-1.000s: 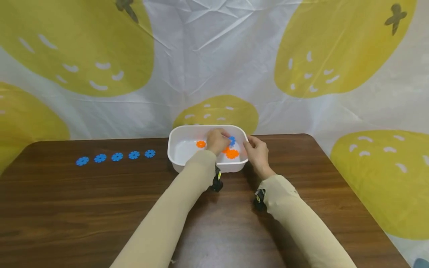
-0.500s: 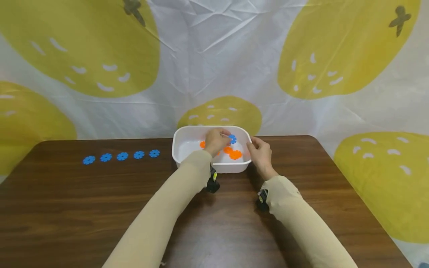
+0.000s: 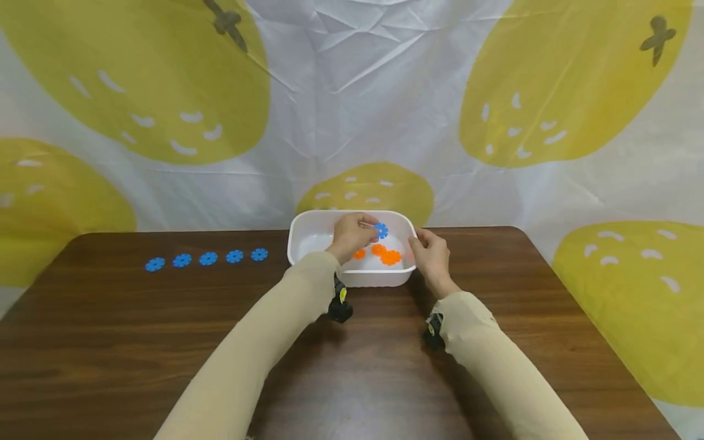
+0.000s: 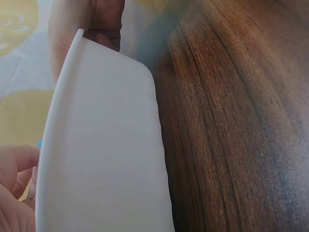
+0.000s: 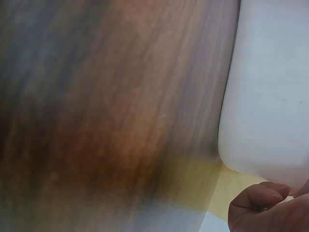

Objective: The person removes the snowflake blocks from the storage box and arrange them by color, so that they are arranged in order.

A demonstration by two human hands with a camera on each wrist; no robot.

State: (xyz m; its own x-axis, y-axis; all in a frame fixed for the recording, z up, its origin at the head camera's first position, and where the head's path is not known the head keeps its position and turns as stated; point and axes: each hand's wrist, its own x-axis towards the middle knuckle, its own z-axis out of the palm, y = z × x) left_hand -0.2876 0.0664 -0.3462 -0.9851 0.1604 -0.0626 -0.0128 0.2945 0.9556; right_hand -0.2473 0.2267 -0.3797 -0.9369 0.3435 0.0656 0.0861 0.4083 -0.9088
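My left hand (image 3: 352,235) is over the white plastic tub (image 3: 379,279), pinching a blue snowflake disc (image 3: 382,230) between thumb and fingertips. Inside the tub lie several orange snowflake discs (image 3: 391,257), some partly covered by that hand. At the tub's right end my right hand (image 3: 431,253) grips the rim. The left wrist view has the tub's front wall (image 4: 106,135) hiding most of the left hand (image 4: 14,188). In the right wrist view, curled fingers of the right hand (image 5: 263,208) meet the tub's end.
To the left of the tub, several blue snowflake discs (image 3: 208,258) lie in a spaced row on the brown wooden table (image 3: 165,342). Behind the table's back edge hangs a white cloth (image 3: 352,122) with yellow fruit prints.
My left hand has drawn slightly left within the tub, the blue disc still pinched, and more orange discs show. The right hand stays on the rim. The head view has shifted a little.
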